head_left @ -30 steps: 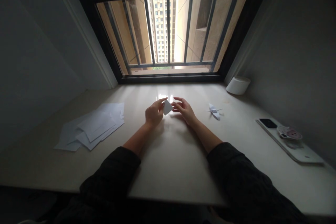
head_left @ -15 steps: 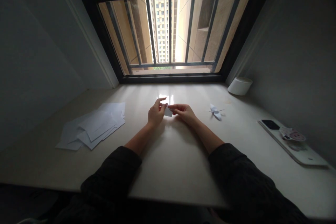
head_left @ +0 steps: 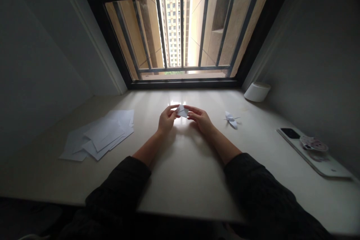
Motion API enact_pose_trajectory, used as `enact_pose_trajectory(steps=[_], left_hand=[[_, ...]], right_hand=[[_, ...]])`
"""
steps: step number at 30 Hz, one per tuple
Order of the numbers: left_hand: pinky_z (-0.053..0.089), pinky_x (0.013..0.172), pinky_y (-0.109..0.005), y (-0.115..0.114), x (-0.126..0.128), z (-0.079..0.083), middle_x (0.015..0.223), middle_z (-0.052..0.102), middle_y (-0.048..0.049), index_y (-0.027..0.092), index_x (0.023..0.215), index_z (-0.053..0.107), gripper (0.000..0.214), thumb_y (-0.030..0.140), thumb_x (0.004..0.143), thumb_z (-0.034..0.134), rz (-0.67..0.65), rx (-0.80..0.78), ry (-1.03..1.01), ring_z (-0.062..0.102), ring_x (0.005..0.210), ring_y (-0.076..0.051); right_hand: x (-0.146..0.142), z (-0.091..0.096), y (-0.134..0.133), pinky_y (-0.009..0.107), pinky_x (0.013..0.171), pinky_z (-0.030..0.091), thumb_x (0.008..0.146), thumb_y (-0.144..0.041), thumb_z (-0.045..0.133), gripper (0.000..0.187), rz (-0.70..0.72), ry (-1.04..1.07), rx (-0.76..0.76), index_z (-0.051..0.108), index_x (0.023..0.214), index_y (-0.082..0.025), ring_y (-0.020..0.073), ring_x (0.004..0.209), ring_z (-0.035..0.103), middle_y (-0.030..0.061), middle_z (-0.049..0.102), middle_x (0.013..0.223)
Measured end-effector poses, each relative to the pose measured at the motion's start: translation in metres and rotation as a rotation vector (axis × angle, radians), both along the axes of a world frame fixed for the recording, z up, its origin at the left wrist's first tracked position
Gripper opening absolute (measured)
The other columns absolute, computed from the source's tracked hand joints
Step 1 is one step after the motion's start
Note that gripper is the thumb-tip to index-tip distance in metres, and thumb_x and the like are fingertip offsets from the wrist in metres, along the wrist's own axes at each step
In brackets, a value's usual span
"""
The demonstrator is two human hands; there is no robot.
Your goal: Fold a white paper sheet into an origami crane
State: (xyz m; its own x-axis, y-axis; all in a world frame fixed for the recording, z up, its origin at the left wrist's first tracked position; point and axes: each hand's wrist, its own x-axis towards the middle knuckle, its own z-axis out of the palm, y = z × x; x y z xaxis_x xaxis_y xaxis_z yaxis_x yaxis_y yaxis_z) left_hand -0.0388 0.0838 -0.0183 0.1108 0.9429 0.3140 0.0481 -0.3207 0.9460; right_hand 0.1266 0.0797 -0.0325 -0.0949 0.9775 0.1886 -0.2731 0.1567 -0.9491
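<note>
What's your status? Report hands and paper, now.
Left hand and right hand pinching small folded white paper between the fingers. Loose white paper sheets off left, paper crane off right, neither touching the hands.

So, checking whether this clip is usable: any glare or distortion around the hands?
Head view: glare on the desk beyond the paper between left hand and right hand; bright window, dark walls; wide-angle bending tilts the walls; paper's folds too small to read.
</note>
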Motion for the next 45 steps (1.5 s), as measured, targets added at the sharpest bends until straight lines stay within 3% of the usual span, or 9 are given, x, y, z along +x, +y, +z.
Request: enact_pose_trajectory(steps=[6,11,16,25,31,35,39,45], left_hand=[[0.046,0.067,-0.027,0.001,-0.001,0.001,0.076,0.068,-0.0043,0.015,0.103,0.064,0.029,0.031,0.079,0.056,0.039,-0.027,-0.016,0.062,0.068,-0.014],[0.047,0.066,-0.028,0.003,-0.002,0.000,0.078,0.069,-0.0051,0.016,0.101,0.064,0.031,0.036,0.078,0.059,0.052,-0.039,-0.024,0.063,0.068,-0.015],[0.047,0.066,-0.028,0.004,-0.002,-0.002,0.088,0.069,-0.0067,0.016,0.097,0.066,0.027,0.032,0.077,0.057,0.053,-0.026,-0.029,0.063,0.067,-0.014],[0.048,0.072,-0.029,0.005,-0.004,-0.006,0.091,0.069,-0.0054,0.018,0.096,0.067,0.025,0.025,0.079,0.050,0.025,0.045,0.069,0.063,0.074,-0.015],[0.048,0.071,-0.029,0.002,0.000,0.000,0.090,0.069,-0.0066,0.017,0.092,0.069,0.023,0.026,0.077,0.055,-0.024,-0.033,0.054,0.063,0.074,-0.016],[0.047,0.069,-0.029,0.001,0.001,0.000,0.089,0.069,-0.0073,0.017,0.098,0.067,0.030,0.037,0.078,0.057,-0.079,-0.120,0.001,0.065,0.075,-0.017],[0.048,0.073,-0.031,0.000,0.003,-0.001,0.095,0.070,-0.0099,0.017,0.104,0.067,0.041,0.044,0.073,0.066,-0.134,-0.069,-0.033,0.065,0.083,-0.019],[0.048,0.080,-0.035,-0.003,0.007,-0.002,0.098,0.071,-0.0112,0.016,0.096,0.072,0.040,0.041,0.066,0.074,-0.038,-0.091,-0.124,0.065,0.089,-0.022]], right_hand=[[-0.001,0.001,-0.001,0.032,0.075,0.046,0.061,-0.029,0.074,0.052,0.067,-0.023,0.036,0.065,0.112,-0.023,0.0191,0.085,0.061,0.0039,0.071,0.093],[-0.001,0.004,-0.004,0.033,0.078,0.047,0.060,-0.030,0.077,0.056,0.107,-0.014,0.041,0.064,0.114,-0.026,0.0198,0.091,0.061,0.0045,0.068,0.104],[-0.002,0.003,-0.005,0.035,0.084,0.046,0.061,-0.030,0.078,0.055,0.082,-0.066,0.098,0.064,0.114,-0.027,0.0203,0.094,0.061,0.0049,0.067,0.108],[-0.004,0.002,-0.004,0.030,0.072,0.049,0.065,-0.040,0.075,0.044,0.036,-0.160,0.133,0.067,0.106,-0.025,0.0186,0.085,0.063,0.0045,0.069,0.099],[-0.007,-0.001,-0.002,0.030,0.064,0.047,0.068,-0.047,0.070,0.029,-0.130,-0.246,0.157,0.070,0.083,-0.021,0.0182,0.072,0.063,0.0039,0.070,0.079],[-0.006,-0.003,0.000,0.030,0.064,0.047,0.070,-0.051,0.067,0.031,-0.257,-0.276,0.175,0.071,0.077,-0.021,0.0185,0.071,0.062,0.0040,0.069,0.076],[-0.005,-0.004,0.001,0.030,0.065,0.047,0.069,-0.053,0.067,0.033,-0.323,-0.227,0.153,0.071,0.073,-0.021,0.0180,0.069,0.061,0.0035,0.069,0.072],[-0.007,-0.003,0.001,0.030,0.065,0.048,0.065,-0.051,0.071,0.032,-0.317,-0.164,0.125,0.072,0.073,-0.020,0.0179,0.069,0.061,0.0041,0.070,0.072]])
